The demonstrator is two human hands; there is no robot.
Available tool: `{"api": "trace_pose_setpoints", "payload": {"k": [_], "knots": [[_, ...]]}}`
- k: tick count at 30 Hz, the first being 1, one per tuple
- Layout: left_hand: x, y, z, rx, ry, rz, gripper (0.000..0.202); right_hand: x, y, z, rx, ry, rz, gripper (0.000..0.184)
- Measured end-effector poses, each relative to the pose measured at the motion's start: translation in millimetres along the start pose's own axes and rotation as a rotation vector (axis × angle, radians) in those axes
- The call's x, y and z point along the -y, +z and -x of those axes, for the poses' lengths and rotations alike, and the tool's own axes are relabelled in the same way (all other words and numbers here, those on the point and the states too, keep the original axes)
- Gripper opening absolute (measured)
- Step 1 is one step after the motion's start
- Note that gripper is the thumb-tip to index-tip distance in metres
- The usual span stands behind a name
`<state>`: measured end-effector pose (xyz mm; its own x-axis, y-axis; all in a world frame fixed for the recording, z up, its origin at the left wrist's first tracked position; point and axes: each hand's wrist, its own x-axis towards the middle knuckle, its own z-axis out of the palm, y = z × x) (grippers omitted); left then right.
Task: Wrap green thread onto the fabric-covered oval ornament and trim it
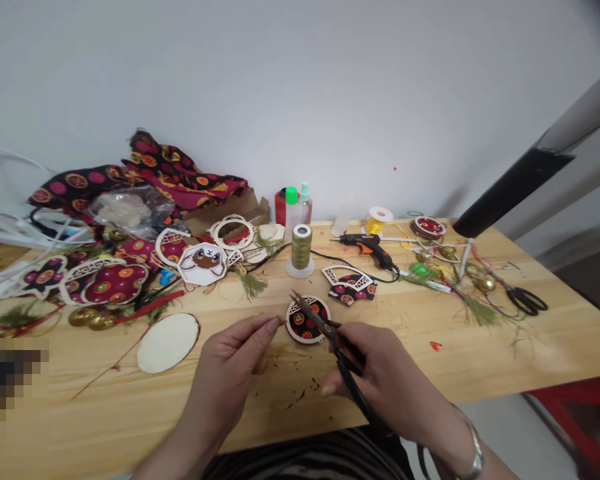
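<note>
Table (555,340): pale wood, set along the wall (330,100).
Cloth (180,167): dark, patterned, heaped at the back left.
Right hand (385,370): closed around the black-handled scissors (331,335).
Left hand (230,360): thumb and finger pinched together; whether on anything, I cannot tell.
Scissors: tips slightly parted, over the disc (303,327).
Disc: patterned, pale-rimmed, on the table just beyond the hands.
Spool (301,252): green thread, upright behind the disc.

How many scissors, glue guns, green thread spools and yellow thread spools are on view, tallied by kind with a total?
Scissors: 2 (one pair in the right hand, another pair lying at the table's right)
Glue gun: 1
Green spool: 1
Yellow spool: 1
Total: 5
</note>
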<state>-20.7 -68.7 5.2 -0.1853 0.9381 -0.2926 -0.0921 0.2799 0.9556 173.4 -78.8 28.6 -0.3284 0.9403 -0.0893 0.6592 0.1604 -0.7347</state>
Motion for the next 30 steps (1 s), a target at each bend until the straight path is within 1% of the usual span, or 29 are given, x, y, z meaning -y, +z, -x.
{"api": "trace_pose_setpoints", "payload": {"k": [3,5,7,11,14,17,20,24,27,30], "knots": [[0,-1.2,-1,-0.011,-0.008,0.052,0.029,-11,-7,1,-0.080,0.067,0.128,0.029],[1,-1.3,-2,-0.011,-0.010,0.086,0.028,-21,-13,0,-0.118,0.139,0.248,0.030],[1,-1.1,-2,-0.013,-0.007,0.116,0.027,-32,-20,-1,-0.149,0.237,0.380,0.032],[2,-1.8,-3,-0.013,-0.011,0.154,0.027,-58,-36,2,-0.198,0.487,0.650,0.040],[3,-2.6,-2,-0.012,-0.023,0.158,0.026,-77,-48,8,-0.174,0.598,0.719,0.046],[2,-2.1,-2,-0.010,-0.027,0.158,0.026,-90,-58,15,-0.137,0.648,0.719,0.048],[2,-0.9,-2,-0.013,-0.023,0.164,0.026,-99,-64,21,-0.129,0.687,0.733,0.046],[2,-0.5,-2,-0.016,-0.018,0.149,0.026,-108,-70,26,-0.105,0.694,0.744,0.040],[3,-0.8,-2,-0.011,-0.023,0.163,0.027,-111,-71,27,-0.078,0.692,0.753,0.034],[3,-1.5,-2,-0.016,-0.036,0.165,0.029,-106,-71,26,-0.055,0.695,0.754,0.032]]}}
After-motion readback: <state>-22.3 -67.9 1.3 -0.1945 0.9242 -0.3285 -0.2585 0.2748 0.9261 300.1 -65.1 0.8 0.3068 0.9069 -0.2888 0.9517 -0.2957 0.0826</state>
